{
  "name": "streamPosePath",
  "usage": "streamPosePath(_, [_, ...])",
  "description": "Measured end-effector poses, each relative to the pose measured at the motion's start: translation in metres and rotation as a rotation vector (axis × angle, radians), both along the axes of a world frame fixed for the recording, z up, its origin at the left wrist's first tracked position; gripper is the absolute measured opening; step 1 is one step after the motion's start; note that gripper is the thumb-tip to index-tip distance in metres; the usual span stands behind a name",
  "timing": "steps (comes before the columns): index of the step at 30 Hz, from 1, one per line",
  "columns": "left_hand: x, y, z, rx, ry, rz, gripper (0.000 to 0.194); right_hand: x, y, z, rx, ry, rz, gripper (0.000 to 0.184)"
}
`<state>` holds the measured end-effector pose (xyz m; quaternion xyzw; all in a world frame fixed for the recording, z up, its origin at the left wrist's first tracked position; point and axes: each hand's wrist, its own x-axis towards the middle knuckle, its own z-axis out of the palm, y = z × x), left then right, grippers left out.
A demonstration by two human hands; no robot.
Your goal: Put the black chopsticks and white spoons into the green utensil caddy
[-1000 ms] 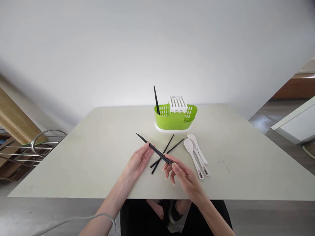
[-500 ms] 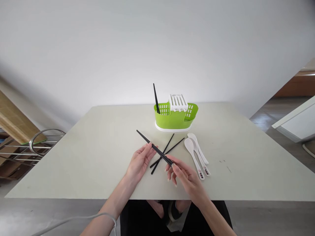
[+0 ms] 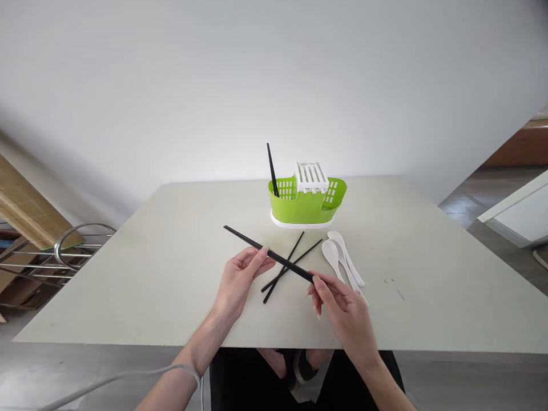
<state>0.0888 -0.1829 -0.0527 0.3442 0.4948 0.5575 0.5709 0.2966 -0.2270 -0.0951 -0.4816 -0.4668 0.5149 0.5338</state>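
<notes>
A pair of black chopsticks (image 3: 291, 265) is held slantwise above the table between both hands. My left hand (image 3: 240, 279) pinches the pair near the middle. My right hand (image 3: 342, 305) grips the thick end, at the lower right. Beneath, two loose chopsticks (image 3: 274, 285) lie crossed on the table. Several white spoons (image 3: 331, 253) lie at the right, their handles partly hidden behind my right hand. Farther back stands a green utensil basket (image 3: 295, 210) with a white slotted top (image 3: 311, 176); black chopsticks (image 3: 272, 168) lean upright in its left compartment.
The pale table (image 3: 128, 274) meets a white wall (image 3: 214, 85) at the back. A metal wire rack (image 3: 81, 262) stands off the left edge. A grey cable (image 3: 128, 374) runs to my left forearm.
My right hand has moved right, now covering part of the spoon handles. The held chopsticks lie at a flatter slant, their thin ends shifted left.
</notes>
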Motion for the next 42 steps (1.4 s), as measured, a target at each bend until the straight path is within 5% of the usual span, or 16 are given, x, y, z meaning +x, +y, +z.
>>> streamPosePath(21, [-0.014, 0.006, 0.015, 0.026, 0.18, 0.0, 0.039, 0.021, -0.007, 0.002, 0.02, 0.024, 0.041, 0.033])
streamPosePath(27, [-0.024, 0.02, 0.024, 0.04, 0.131, 0.131, 0.04, 0.051, -0.004, -0.001, 0.066, -0.017, 0.026, 0.037])
streamPosePath(35, [-0.07, 0.082, 0.073, 0.307, 0.189, 0.392, 0.029, 0.16, 0.023, -0.041, -0.022, -0.172, -0.417, 0.04])
streamPosePath(42, [-0.068, 0.143, 0.128, 0.469, 0.493, 0.397, 0.029, 0.185, 0.029, -0.071, -0.099, -0.221, -0.334, 0.047])
